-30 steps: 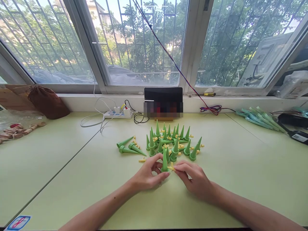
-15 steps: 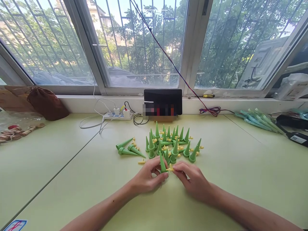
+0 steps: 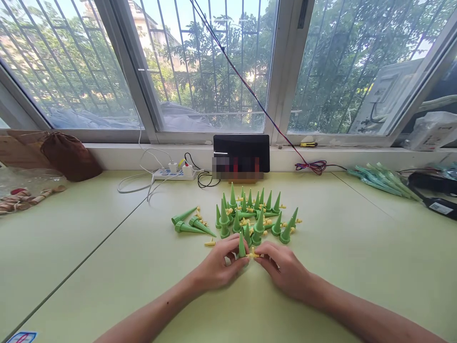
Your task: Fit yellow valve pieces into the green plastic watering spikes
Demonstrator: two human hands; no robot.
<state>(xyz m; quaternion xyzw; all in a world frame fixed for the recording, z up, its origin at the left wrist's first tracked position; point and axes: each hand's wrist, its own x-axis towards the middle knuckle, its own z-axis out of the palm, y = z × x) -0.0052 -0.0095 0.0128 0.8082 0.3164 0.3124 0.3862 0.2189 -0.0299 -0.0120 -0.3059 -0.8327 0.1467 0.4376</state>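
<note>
My left hand (image 3: 223, 261) is closed round a green plastic watering spike (image 3: 242, 247), its tip pointing up. A small yellow valve (image 3: 253, 254) sticks out from the spike's right side, near the base. The fingertips of my right hand (image 3: 280, 264) pinch the valve's outer end. Whether the valve is fully seated in the spike I cannot tell. Just beyond my hands stand several more green spikes (image 3: 259, 221), many with yellow valves at their sides. Loose green spikes (image 3: 193, 227) lie on their sides to the left, and a single yellow valve (image 3: 210, 243) lies near my left hand.
A tablet (image 3: 241, 155) leans on a stand at the back. Left of it lies a power strip (image 3: 174, 174) with cables. A brown drawstring bag (image 3: 71, 157) sits far left; bundled green strips (image 3: 383, 180) and a black headband-like object (image 3: 433, 190) lie far right.
My right hand has shifted slightly left, closer to the spike, its fingers still on the valve. The spike in my left hand has become more upright and sits a little lower in view.
</note>
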